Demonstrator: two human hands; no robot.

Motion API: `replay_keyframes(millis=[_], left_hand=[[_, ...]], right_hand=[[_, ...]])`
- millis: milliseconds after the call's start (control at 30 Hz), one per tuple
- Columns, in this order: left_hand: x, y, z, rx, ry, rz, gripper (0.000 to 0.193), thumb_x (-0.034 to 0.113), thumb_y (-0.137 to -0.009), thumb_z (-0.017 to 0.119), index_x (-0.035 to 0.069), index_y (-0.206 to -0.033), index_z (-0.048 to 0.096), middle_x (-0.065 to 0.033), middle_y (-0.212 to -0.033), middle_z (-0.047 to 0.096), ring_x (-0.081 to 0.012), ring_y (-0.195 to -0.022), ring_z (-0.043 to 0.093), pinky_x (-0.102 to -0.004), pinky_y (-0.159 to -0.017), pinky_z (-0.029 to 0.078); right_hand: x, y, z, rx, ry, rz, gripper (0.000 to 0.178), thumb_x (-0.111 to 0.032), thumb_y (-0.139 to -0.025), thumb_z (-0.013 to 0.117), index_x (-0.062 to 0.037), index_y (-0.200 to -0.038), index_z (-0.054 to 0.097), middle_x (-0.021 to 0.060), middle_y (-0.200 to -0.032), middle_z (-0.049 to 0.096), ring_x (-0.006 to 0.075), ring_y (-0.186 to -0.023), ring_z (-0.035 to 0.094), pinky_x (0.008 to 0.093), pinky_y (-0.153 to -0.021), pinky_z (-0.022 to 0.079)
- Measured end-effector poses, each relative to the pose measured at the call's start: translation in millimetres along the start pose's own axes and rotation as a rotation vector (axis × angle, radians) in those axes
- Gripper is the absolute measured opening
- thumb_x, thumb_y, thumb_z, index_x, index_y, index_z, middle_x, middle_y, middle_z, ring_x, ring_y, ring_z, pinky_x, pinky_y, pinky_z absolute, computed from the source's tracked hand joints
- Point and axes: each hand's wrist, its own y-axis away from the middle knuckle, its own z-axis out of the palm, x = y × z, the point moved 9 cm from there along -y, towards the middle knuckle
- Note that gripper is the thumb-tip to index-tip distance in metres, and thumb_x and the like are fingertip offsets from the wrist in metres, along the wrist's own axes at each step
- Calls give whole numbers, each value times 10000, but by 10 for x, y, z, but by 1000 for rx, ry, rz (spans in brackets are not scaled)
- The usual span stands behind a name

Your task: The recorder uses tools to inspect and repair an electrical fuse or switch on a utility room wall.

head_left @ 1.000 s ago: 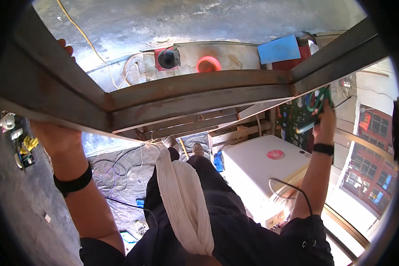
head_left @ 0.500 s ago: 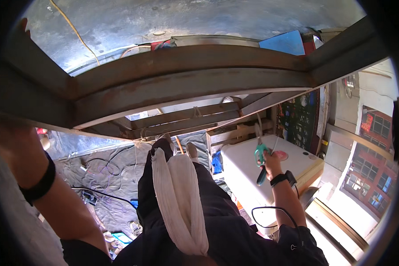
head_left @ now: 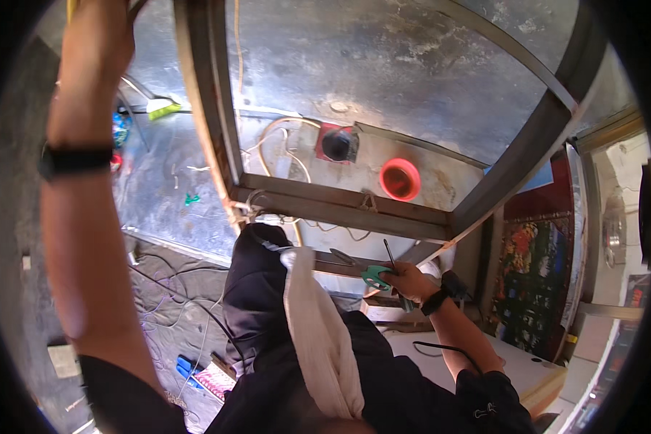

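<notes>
My right hand (head_left: 412,282) is closed around green-handled scissors (head_left: 375,276) and a screwdriver (head_left: 388,252) with a thin dark shaft. The scissor blades point left, over a lower bar of a brown ladder-like frame (head_left: 340,205). My left arm reaches up at the far left. The left hand (head_left: 101,47) is raised beside the frame's left rail (head_left: 208,87), its fingers cut off by the upper edge, so what it touches is hidden. String is tied around the frame's crossbar. A white cloth (head_left: 322,333) hangs down in front of my dark clothes.
Beyond the frame lie a red bucket (head_left: 399,179), a green-bristled broom (head_left: 163,108) and a hose on the grey floor. A white-topped box (head_left: 441,354) stands at the right below my arm. Cables run over a grey sheet (head_left: 173,282) at the lower left.
My view has shifted, and the frame now appears more upright with the floor beyond it visible. My left arm has risen. The right hand has come inward with the scissors and screwdriver, toward the frame.
</notes>
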Motion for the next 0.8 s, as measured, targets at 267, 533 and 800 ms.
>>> replay_keyframes(millis=[267, 533, 800], left_hand=[[-118, 3230, -594, 328, 467, -639, 170, 120, -998, 522, 17, -1125, 571, -103, -1096, 679, -171, -972, 642, -302, -808, 496], [-354, 6241, -473, 284, 515, -1323, 153, 124, -954, 544, -9, -1030, 557, -144, -950, 697, -216, -792, 687, -319, -663, 536], [-584, 8204, -204, 438, 644, -1785, 212, 153, -916, 589, -48, -984, 595, -123, -822, 682, -206, -692, 681, -315, -588, 536]], right_hand=[[-162, 69, 33, -97, -11, -180, 333, -238, -958, 630, -74, -1248, 642, -16, -891, 666, 65, -699, 582, 227, -592, 492], [-223, -51, 427, -175, -50, -213, 355, -148, -956, 606, 28, -1262, 576, 74, -1065, 661, 135, -918, 626, 290, -835, 517], [-172, -410, 1485, -305, 323, -102, 351, -313, -914, 652, -37, -1131, 659, 11, -839, 651, 95, -694, 586, 265, -605, 492]])
